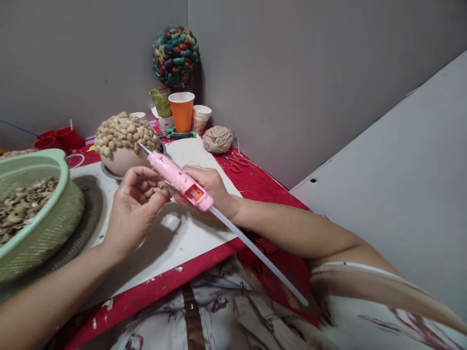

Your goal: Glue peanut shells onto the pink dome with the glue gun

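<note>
My right hand [206, 182] is wrapped round a pink hot glue gun [170, 172], its nozzle pointing up and left. A long translucent glue stick [260, 257] runs out of the gun's rear end. Just left of the gun, my left hand [136, 206] is closed, thumb and fingers pinching a small brownish shell [166, 189], partly hidden by the fingers. Behind the nozzle stands a pale round form [124, 160], its upper part covered with tan nut shells [122, 131] that look like peanut shells; its lower part is bare.
At the left, a green plastic colander [62, 194] holds many loose shells. Orange-handled scissors [237, 163], a twine ball [218, 139], pliers [180, 135] and an orange paper cup [181, 112] lie or stand towards the back. A multicoloured shell-covered ball [177, 58] rises behind them, near the grey wall.
</note>
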{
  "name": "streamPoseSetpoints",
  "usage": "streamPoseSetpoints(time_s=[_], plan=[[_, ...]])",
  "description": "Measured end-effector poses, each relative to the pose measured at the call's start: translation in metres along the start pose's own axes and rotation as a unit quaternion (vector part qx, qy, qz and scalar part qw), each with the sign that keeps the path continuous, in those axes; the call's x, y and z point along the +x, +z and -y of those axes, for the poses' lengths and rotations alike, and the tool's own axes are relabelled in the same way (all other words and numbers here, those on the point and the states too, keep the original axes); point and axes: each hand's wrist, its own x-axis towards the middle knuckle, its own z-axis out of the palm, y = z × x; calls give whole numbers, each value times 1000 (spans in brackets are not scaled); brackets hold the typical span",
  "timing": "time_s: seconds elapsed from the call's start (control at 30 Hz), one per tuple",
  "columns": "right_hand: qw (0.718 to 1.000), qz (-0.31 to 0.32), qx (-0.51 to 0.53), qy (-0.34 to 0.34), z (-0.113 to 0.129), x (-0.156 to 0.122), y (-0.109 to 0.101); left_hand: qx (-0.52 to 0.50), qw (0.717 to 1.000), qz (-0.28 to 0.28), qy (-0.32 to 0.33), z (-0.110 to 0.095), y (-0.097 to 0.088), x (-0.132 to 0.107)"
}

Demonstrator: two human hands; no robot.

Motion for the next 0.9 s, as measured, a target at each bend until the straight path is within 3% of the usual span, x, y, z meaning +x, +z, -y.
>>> streamPoseSetpoints(time_s=[0.2,0.33,0.57,0.7,0.9], plan=[[999,-8,12,39,3,-3,4,4,1000,-10,3,1,1,1],[989,-8,45,144,12,-4,4,-16,1000,-11,-1,3,1,0],[929,9,209,306,29,6,-1,-75,997,6,-9,3,0,-3],[891,16,307,333,27,9,1,-116,993,2,-29,0,1,-3],[856,2,363,368,18,7,6,-170,983,-22,-63,-9,2,2]])
